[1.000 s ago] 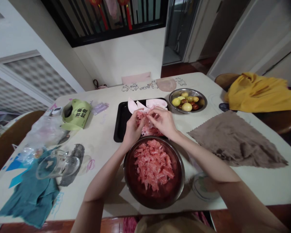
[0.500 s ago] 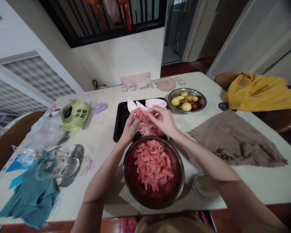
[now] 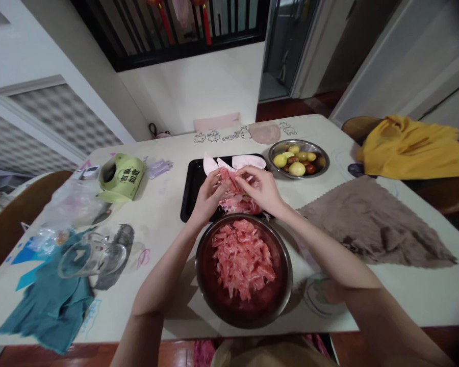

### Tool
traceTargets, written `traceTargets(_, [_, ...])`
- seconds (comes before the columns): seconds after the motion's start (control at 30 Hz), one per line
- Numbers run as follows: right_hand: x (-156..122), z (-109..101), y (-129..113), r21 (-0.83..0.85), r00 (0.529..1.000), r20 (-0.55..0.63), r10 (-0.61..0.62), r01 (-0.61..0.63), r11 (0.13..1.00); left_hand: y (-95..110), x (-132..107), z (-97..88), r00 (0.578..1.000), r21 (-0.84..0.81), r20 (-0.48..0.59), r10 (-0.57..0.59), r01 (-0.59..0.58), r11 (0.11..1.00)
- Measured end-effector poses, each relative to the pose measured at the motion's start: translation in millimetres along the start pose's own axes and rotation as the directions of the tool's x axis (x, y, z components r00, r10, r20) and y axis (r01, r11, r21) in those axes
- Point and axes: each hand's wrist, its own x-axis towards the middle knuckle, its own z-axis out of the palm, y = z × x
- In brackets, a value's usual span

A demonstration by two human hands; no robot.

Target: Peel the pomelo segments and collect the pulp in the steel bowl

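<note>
Between both hands, above the black tray, is a red pomelo segment [image 3: 226,176]. My left hand [image 3: 210,194] pinches it from the left, and my right hand [image 3: 260,187] grips its right side with thumb and fingertips. Under them, pink peeled membrane scraps [image 3: 239,204] lie on the black tray [image 3: 193,191]. Pale pink-white rind pieces [image 3: 248,162] rest along the tray's far side. Nearest to me stands a steel bowl [image 3: 206,300] with a heap of loose red pomelo pulp [image 3: 245,260] in it.
A smaller steel bowl [image 3: 323,165] of yellow and brown fruit stands behind the right hand. A grey-brown cloth [image 3: 378,224] lies at right. On the left are a green visor-shaped packet [image 3: 124,178], a clear glass jug [image 3: 94,257] and a teal cloth [image 3: 57,311].
The view has shifted slightly, so the table's things sit a little further right. Both hands stay over the tray with the pomelo segment, their fingers slightly repositioned.
</note>
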Motion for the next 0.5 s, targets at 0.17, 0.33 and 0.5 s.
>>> traceTargets(0.17, [-1.0,2.0,-1.5,-0.028,1.0,0.015,-0.013,0.013,1.0,0.4,0.6,4.5,0.996,0.049,-0.075,0.053,-0.049,0.998])
traceTargets(0.33, [-3.5,5.4,-4.9,-0.041,0.999,0.027,-0.021,0.022,0.999,-2.2,0.3,6.6,0.984,0.141,-0.119,0.136,-0.119,0.983])
traceTargets(0.5, [-7.3,9.2,-7.1,-0.117,0.996,0.044,-0.073,0.078,0.99,-2.5,-1.6,8.9,0.985,0.129,-0.085,0.152,-0.14,0.982])
